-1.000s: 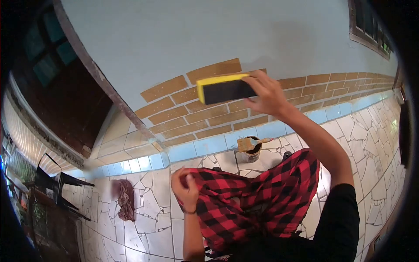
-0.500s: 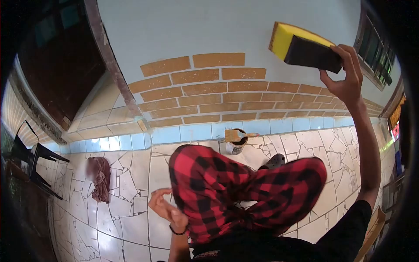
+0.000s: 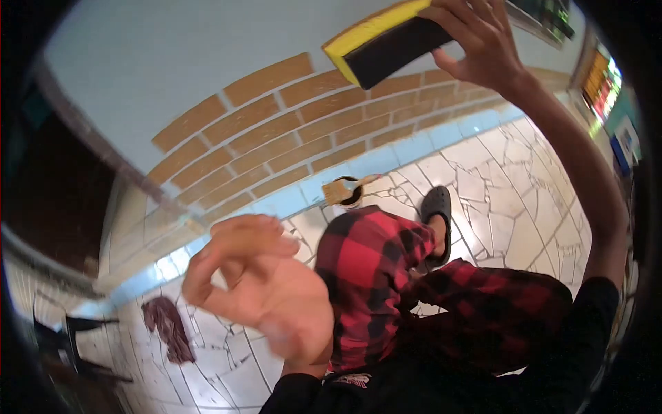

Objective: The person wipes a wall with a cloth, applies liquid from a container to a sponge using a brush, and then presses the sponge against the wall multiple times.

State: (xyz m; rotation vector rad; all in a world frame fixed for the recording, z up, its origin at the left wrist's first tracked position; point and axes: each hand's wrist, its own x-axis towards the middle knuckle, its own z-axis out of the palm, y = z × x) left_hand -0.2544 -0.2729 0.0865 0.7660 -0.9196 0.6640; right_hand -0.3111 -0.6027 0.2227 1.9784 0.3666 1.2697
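My right hand is closed on a block with a black back and a yellow sponge layer, raised before the pale blue wall. Below it, tan brick shapes run along the lower wall. My left hand is raised near my left knee, its fingers curled and blurred; whether they hold anything is unclear. A brush lies across the top of a can of dark contents on the floor by the wall.
A crumpled dark cloth lies on the cracked-tile floor. A black chair is at the lower left, beyond it a dark doorway. My foot in a dark clog is right of the can. A window is at the upper right.
My left hand has risen from beside my knee toward the camera. The sponge block went up and right, then appears further left in view. The view has tilted, and my knees have shifted.
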